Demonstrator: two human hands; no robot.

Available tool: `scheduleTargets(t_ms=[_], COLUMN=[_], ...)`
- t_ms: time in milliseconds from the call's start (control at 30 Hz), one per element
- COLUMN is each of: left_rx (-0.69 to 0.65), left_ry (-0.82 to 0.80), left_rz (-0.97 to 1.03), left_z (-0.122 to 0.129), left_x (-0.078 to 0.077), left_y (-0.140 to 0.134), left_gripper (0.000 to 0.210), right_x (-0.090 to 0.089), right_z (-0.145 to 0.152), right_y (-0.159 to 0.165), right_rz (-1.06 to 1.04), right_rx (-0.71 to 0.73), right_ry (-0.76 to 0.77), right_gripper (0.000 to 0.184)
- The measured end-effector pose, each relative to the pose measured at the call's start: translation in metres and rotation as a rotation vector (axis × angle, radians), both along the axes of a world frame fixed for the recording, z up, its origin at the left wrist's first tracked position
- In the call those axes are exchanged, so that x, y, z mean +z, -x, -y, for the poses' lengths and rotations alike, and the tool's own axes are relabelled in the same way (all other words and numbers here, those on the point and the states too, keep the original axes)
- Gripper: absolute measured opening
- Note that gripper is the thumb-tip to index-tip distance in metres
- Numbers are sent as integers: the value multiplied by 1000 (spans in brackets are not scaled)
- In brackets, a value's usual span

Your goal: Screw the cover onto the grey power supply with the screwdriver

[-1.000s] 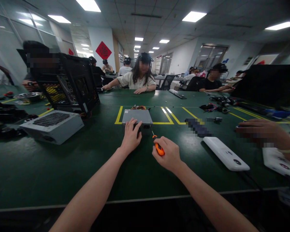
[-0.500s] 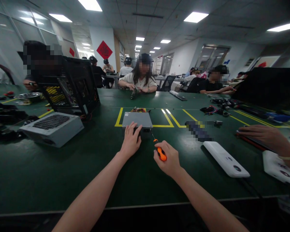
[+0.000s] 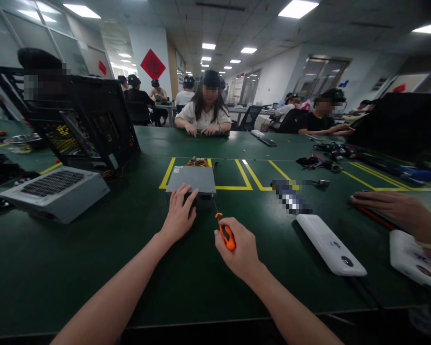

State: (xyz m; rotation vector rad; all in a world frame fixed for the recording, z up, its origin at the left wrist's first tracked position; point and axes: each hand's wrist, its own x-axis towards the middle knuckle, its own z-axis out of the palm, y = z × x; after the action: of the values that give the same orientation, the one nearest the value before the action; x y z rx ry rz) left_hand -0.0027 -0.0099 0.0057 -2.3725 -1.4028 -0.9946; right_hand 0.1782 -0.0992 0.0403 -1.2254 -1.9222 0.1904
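A grey computer power supply (image 3: 192, 178) lies on the green table, with a bundle of coloured cables (image 3: 200, 163) behind it. My left hand (image 3: 179, 213) rests on its top and front edge, fingers spread. In my right hand (image 3: 240, 247) is an orange and black screwdriver (image 3: 227, 235), the fingers wrapped around its handle. The screwdriver's thin shaft points up and left to the supply's front right corner, near the power socket. Whether its tip touches a screw is too small to tell.
Left of me lie a second power supply (image 3: 57, 189) and an open black computer case (image 3: 100, 122). To the right are a white power bank (image 3: 330, 244), a pixelated phone (image 3: 290, 196), cables (image 3: 319, 164) and another person's hand (image 3: 402, 208). A person (image 3: 206, 112) sits opposite.
The view has shifted, so the near things sit further left. My left hand stays on the power supply and my right hand keeps the screwdriver at the same corner.
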Motion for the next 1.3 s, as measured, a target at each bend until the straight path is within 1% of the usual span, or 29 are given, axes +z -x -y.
scheduleTargets(t_ms=[167,300,367,500,633,700,767,833,867,933,1067,1133,1200,1300], left_rx=[11,20,20,27,21,16,12,1,-6,-21,-47,-39,-18,13], left_ry=[28,81,104,137,144,133,113,108,103,82,42,27,10,-8], left_rz=[-28,-60,-65,-68,-85,-75,-56,-46,-41,-23,6,11,5,-11], left_z=[0,-2,-3,-5,-4,-3,-3,-2,-1,0,3,5,7,12], left_x=[3,6,7,7,8,8,7,6,5,4,3,3,3,4], left_y=[0,2,3,4,5,5,5,6,6,7,8,8,8,6], left_gripper=[54,53,53,55,56,57,57,57,57,56,54,54,53,52], right_x=[1,-2,-4,-5,-1,1,0,-2,-4,-8,-16,-20,-23,-27], right_z=[-2,-9,-12,-15,-15,-14,-12,-7,-4,3,13,14,15,17], right_y=[1,-3,-6,-9,-12,-13,-12,-9,-6,2,20,26,29,31], right_rz=[40,-72,-105,-46,-72,-99,-175,-299,-326,-288,-75,-33,-72,-168], right_rx=[6,20,28,57,101,102,40,-48,-77,-128,-160,-167,-187,-198], right_ry=[6,37,24,-10,57,61,68,147,186,198,33,-9,-7,47], right_gripper=[17,23,22,18,18,20,22,20,18,15,13,13,18,26])
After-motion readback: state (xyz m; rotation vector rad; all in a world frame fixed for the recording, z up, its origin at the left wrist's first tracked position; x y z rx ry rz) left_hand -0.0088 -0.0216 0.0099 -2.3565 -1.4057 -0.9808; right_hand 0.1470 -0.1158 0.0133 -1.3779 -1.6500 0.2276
